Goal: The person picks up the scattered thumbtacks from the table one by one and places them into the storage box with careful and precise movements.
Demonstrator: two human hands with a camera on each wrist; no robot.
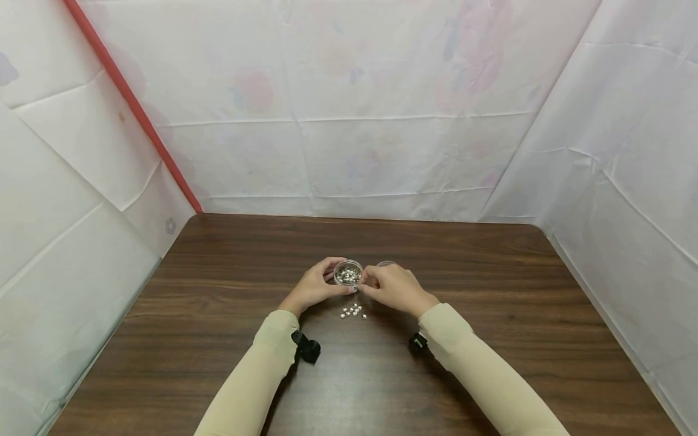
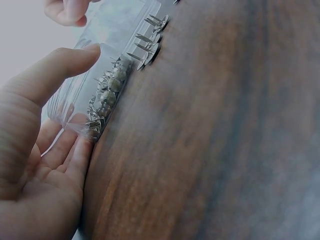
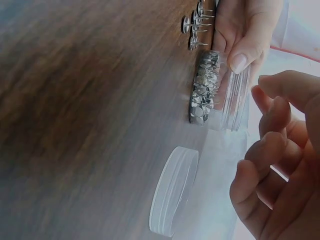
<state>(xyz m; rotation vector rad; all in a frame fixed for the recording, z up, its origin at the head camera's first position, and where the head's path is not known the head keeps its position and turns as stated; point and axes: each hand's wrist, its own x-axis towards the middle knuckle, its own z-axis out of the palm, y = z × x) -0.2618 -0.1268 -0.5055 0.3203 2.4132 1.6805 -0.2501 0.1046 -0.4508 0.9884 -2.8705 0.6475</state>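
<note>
A clear round jar (image 1: 348,272) of silvery thumbtacks (image 3: 204,90) stands on the table. My left hand (image 1: 316,284) grips the jar from its left side, thumb near the front and fingers behind it. My right hand (image 1: 395,287) hovers by the jar's right rim with bent fingers. Its thumb and index fingertips come close together in the right wrist view; whether a tack is between them is hidden. Several loose thumbtacks (image 1: 353,311) lie on the table in front of the jar, points up in the wrist views.
A clear round lid (image 3: 172,192) lies on the table beside the jar, mostly behind my right hand in the head view. The brown wooden table (image 1: 349,387) meets white patterned cloth (image 1: 338,157) at the back and sides.
</note>
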